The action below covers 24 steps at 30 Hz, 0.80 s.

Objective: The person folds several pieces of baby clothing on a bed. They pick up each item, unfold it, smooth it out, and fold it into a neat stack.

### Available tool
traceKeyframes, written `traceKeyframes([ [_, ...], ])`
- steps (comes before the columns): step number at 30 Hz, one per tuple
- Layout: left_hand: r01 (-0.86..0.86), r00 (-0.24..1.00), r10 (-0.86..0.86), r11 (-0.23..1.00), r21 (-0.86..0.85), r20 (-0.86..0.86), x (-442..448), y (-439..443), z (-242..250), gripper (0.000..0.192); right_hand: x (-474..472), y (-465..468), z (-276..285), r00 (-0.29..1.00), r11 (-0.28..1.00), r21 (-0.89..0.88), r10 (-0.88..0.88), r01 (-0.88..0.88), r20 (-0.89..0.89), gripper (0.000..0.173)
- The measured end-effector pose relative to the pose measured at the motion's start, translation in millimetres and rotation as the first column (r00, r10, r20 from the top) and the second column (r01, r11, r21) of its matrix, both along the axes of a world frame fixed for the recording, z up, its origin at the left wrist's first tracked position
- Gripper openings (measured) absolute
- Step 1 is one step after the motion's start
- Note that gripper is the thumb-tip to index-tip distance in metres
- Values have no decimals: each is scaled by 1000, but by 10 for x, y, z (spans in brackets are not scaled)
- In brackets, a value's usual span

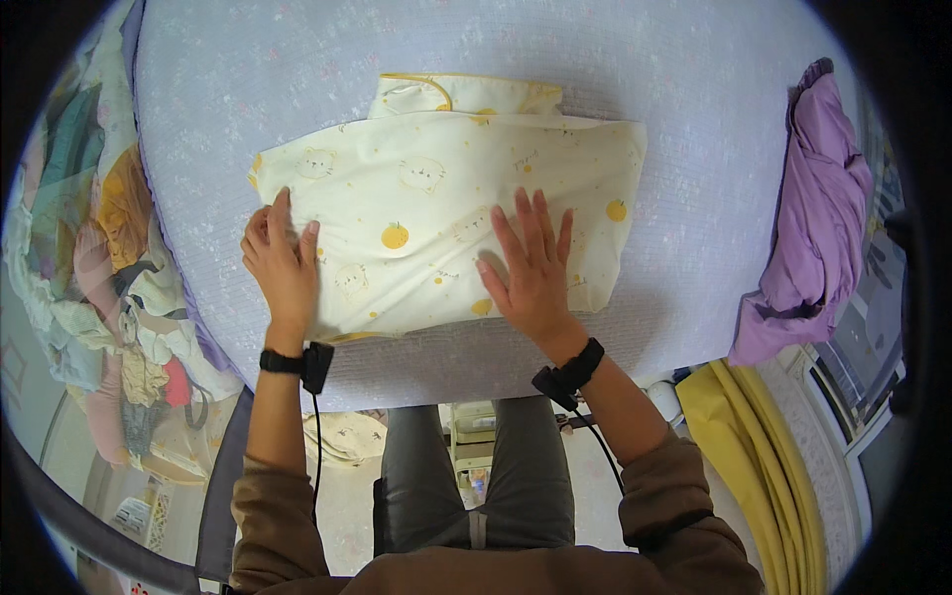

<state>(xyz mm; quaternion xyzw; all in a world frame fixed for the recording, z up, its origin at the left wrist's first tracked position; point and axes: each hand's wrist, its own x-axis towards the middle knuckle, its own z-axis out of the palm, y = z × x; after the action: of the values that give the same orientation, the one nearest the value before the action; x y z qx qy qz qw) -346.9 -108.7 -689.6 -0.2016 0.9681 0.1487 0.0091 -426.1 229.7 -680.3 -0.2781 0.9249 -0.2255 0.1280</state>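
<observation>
A white cotton garment or cloth (405,279), printed with yellow oranges and cat faces, lies folded on a lavender bedspread (692,193). Out past its far edge sticks a narrower section (502,93) with yellow piping, perhaps a collar or flap. At the cloth's left edge rests my left hand (281,260), thumb and index finger apart, the other fingers curled. My right hand (532,271) is spread palm down on the right part of the cloth, where a few creases run diagonally. Both wrists carry black straps with small devices and cables.
A purple fabric item (822,201) lies bunched at the bed's right edge. Left of the bed, behind a sheer mesh, is a heap of mixed clothes (130,297). A yellow curtain (751,461) hangs at lower right. My legs (476,476) stand against the near bed edge.
</observation>
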Motion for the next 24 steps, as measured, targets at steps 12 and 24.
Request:
traceKeyframes([
  [12, -438, 893, 446, 825, 358, 64, 124, -23, 50, 68, 380, 893, 103, 972, 934, 269, -220, 236, -87, 67],
  [24, -585, 800, 298, 194, 787, 521, -109, -46, 781, 57, -125, -405, -64, 976, 996, 30, -85, 81, 200, 65],
])
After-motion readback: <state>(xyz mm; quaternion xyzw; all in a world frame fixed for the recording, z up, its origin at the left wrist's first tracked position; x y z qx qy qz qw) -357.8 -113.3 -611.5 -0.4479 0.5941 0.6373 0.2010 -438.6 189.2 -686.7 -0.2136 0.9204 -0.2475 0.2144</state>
